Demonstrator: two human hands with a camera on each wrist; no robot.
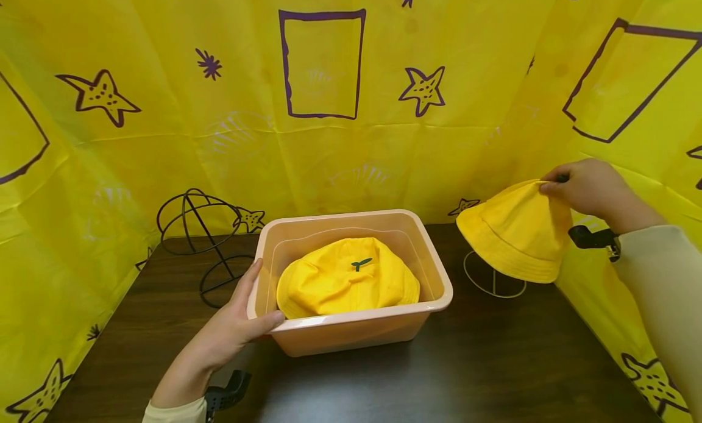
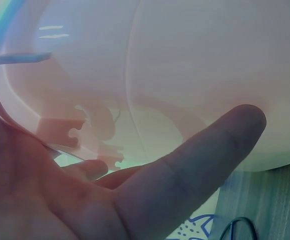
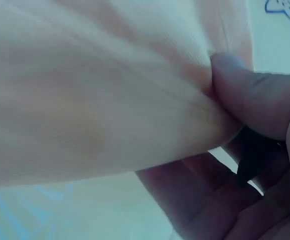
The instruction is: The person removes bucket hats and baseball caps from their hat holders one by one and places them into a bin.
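My right hand (image 1: 587, 188) pinches a yellow bucket hat (image 1: 515, 228) by the top of its crown, thumb against fingers. In the right wrist view the cloth (image 3: 105, 110) bunches at the thumb, and a small dark green piece (image 3: 257, 150) shows between the fingers. Below the tilted brim, the pale wire base of a hat stand (image 1: 496, 283) shows; its upper part is hidden. My left hand (image 1: 236, 319) grips the left front corner of a pale pink plastic bin (image 1: 351, 337), thumb over the front rim. Inside lies another yellow hat (image 1: 345, 277) with a green sprout.
A black wire hat stand (image 1: 216, 246) stands bare at the back left, behind the bin. Yellow cloth (image 1: 340, 155) with purple drawings rises round the back and sides of the dark wooden table (image 1: 482, 362).
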